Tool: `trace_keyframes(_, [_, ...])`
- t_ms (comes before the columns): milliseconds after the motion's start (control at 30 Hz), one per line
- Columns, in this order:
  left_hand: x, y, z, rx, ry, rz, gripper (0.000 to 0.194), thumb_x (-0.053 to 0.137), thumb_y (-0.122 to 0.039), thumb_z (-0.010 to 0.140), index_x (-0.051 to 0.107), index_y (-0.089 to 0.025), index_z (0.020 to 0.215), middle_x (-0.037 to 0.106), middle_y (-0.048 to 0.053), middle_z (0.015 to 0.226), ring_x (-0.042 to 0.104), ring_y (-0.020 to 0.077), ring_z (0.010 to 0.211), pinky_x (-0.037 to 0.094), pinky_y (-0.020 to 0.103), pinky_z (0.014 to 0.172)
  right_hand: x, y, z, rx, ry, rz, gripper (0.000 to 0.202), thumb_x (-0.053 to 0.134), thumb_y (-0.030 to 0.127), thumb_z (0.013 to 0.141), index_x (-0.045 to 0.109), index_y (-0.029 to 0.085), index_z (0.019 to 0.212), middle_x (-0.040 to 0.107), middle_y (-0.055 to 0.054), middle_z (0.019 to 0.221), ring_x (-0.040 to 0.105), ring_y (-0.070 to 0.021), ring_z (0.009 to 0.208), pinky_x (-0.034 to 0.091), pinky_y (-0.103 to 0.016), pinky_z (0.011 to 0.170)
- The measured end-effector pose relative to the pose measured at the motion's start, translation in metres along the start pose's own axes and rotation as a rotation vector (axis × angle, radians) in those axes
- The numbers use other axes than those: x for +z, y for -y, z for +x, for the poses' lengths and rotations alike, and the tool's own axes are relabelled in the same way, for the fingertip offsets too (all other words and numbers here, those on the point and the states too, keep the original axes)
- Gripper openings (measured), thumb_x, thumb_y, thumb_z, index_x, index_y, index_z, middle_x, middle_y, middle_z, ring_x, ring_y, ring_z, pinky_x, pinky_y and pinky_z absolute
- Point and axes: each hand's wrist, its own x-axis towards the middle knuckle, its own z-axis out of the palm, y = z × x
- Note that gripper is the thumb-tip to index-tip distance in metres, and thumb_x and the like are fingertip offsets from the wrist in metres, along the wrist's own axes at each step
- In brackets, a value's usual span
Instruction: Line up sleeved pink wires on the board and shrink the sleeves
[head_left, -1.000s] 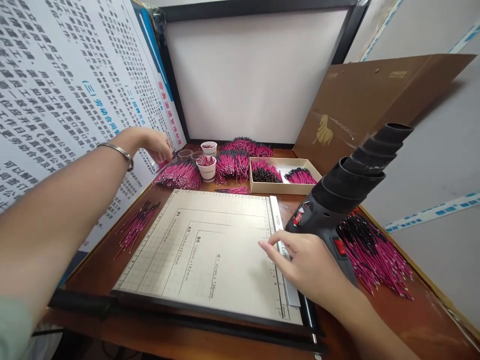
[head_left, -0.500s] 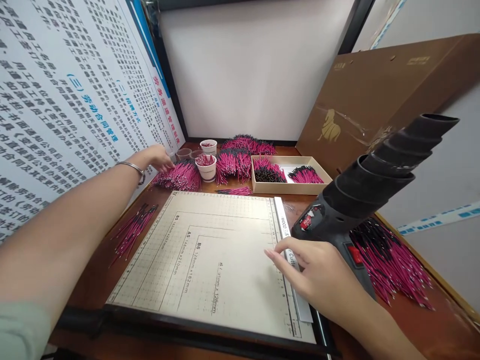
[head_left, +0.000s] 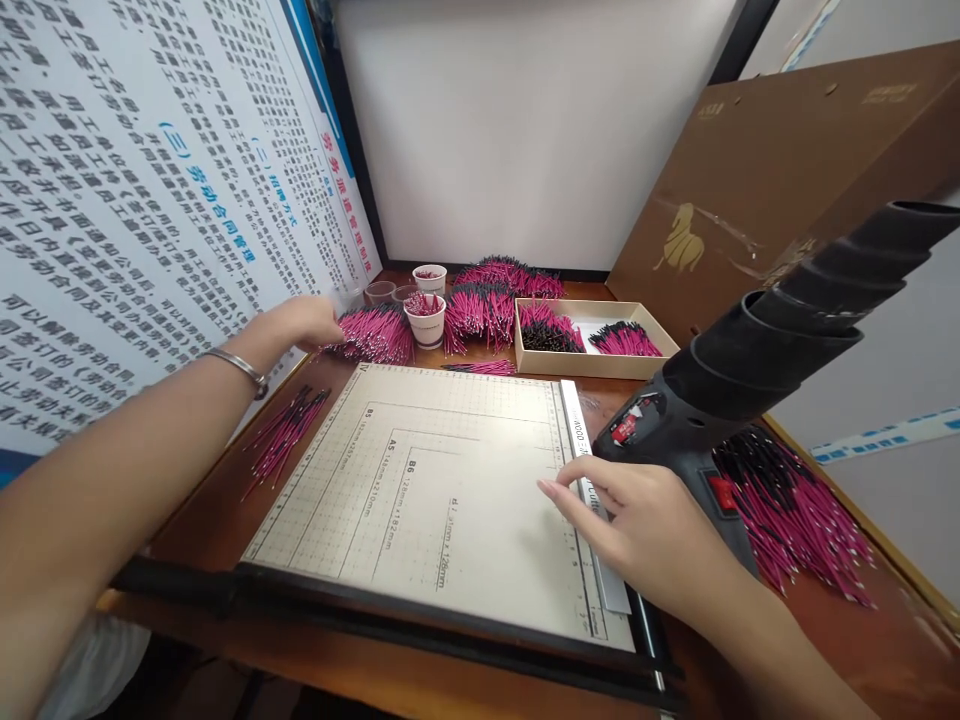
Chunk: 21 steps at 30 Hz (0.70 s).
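Reaching to the near-left edge of a heap of pink-and-black wires (head_left: 379, 334), the left hand (head_left: 309, 322) hides its fingertips, so its grip cannot be told. The right hand (head_left: 637, 515), loosely curled with no object visible in it, is at the right edge of the paper cutter (head_left: 487, 470), beside a black nozzled tool (head_left: 697, 385). Beyond the board stand a wire-filled cup (head_left: 426, 330) and a shallow box (head_left: 585, 364).

The left hand (head_left: 311, 322) hides its fingertips beside the wires (head_left: 375, 335), grip unclear; right of the fingers (head_left: 619, 476) on the right hand (head_left: 654, 530), the nozzle (head_left: 795, 330) is cut off.
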Motion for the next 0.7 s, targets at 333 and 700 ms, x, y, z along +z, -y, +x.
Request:
trace_keyframes(333, [0.036,0.019,-0.093,-0.035,0.156,0.198,0.053,0.057,-0.058,0.100,0.065,-0.012,0.077,0.076,0.021,0.094,0.072,0.0285,0.080,0.053,0.034,0.072,0.000,0.000,0.002,-0.022,0.018,-0.045,0.055,0.049,0.064,0.102,0.075,0.023,0.077,0.036,0.003,0.047,0.034,-0.0119,0.044,0.026,-0.027,0.050])
trace_keyframes(700, [0.084,0.033,-0.109,-0.096,0.092,0.308,0.042,0.052,-0.049,0.109,0.069,-0.015,0.092,0.072,0.007,0.096,0.070,0.0215,0.097,0.054,0.037,0.091,0.000,-0.001,0.002,-0.028,0.014,-0.063,0.064,0.044,0.072,0.102,0.075,0.023,0.076,0.033,0.003,0.045,0.033,-0.0123,0.042,0.025,-0.028,0.049])
